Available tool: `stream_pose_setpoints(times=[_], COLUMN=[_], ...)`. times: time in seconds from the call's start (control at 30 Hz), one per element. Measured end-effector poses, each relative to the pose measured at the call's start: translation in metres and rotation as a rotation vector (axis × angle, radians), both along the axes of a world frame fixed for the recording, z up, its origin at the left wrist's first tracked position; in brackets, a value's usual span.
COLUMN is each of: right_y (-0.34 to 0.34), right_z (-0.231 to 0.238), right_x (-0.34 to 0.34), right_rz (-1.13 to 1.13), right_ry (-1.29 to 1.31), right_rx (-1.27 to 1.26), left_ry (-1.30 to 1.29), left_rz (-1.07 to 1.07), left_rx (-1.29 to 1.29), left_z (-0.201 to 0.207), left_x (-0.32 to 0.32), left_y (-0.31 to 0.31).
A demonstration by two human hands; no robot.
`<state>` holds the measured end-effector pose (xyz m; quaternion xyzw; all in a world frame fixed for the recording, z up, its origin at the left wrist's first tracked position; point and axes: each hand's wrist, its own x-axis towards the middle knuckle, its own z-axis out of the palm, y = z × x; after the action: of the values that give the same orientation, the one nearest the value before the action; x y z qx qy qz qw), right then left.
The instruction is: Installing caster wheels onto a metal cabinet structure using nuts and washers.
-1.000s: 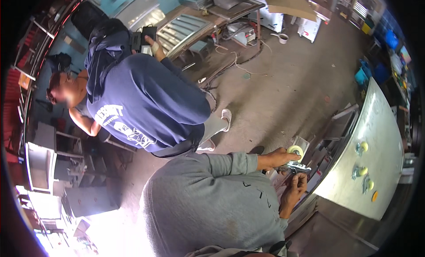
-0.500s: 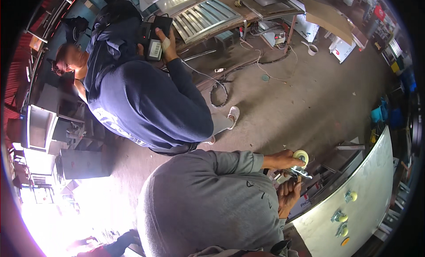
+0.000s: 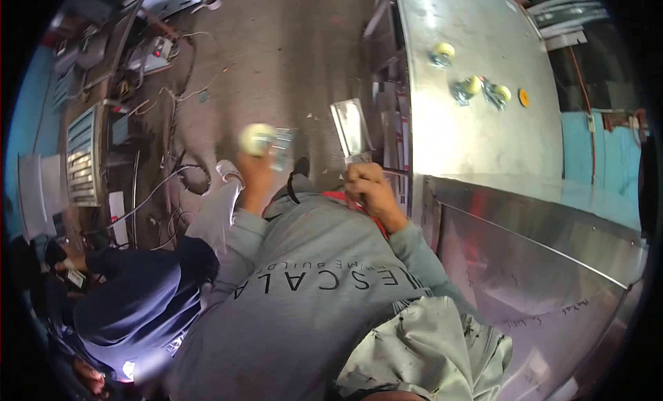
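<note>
My left hand [image 3: 257, 178] is raised in front of me, closed around a caster [image 3: 258, 138] with a pale yellow wheel and a metal plate, both blurred by motion. To its right, my right hand [image 3: 373, 191] has its fingers curled in. Just beyond those fingers appears a shiny rectangular metal piece [image 3: 352, 128]; whether the hand grips it is unclear. On the metal-topped table [image 3: 483, 142] at the right lie three similar casters, one [image 3: 442, 54] apart from the other two [image 3: 467, 90] [image 3: 498, 95]. Beside them is an orange disc [image 3: 523, 98].
A person in a dark blue top [image 3: 141, 301] is close by at the lower left. Behind them a cable [image 3: 148, 201] loops across the floor near a workbench with a slatted metal panel [image 3: 83, 156]. Stacked boards and boxes [image 3: 395, 121] fill the space along the table's left side.
My view has swung round to the right, bringing the table and its casters up. My hands, close together at the caster before, are now apart; the left one carries the caster.
</note>
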<state>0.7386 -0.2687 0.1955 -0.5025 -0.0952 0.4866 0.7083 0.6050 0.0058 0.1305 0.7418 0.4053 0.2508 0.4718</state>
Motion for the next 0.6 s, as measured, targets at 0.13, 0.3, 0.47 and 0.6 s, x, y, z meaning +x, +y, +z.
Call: stream_pose_setpoints(times=[0.13, 0.3, 0.47, 0.6], right_y=[-0.063, -0.051, -0.012, 0.014], right_z=[0.027, -0.03, 0.049, 0.052], right_x=[0.039, 0.04, 0.035, 0.034], right_rz=[-0.235, 0.275, -0.005, -0.111], right_ry=[-0.038, -1.454, -0.497, -0.562], right_rx=[-0.027, -1.087, -0.186, -0.107], left_ry=[0.003, -0.426, -0.656, -0.599], left_rz=[0.193, -0.028, -0.234, -0.3], left_rx=[-0.438, -0.642, -0.863, -0.879], left_z=[0.013, 0.014, 0.101, 0.118], left_x=[-0.02, 0.072, 0.119, 0.118], left_y=[0.062, 0.006, -0.073, -0.089])
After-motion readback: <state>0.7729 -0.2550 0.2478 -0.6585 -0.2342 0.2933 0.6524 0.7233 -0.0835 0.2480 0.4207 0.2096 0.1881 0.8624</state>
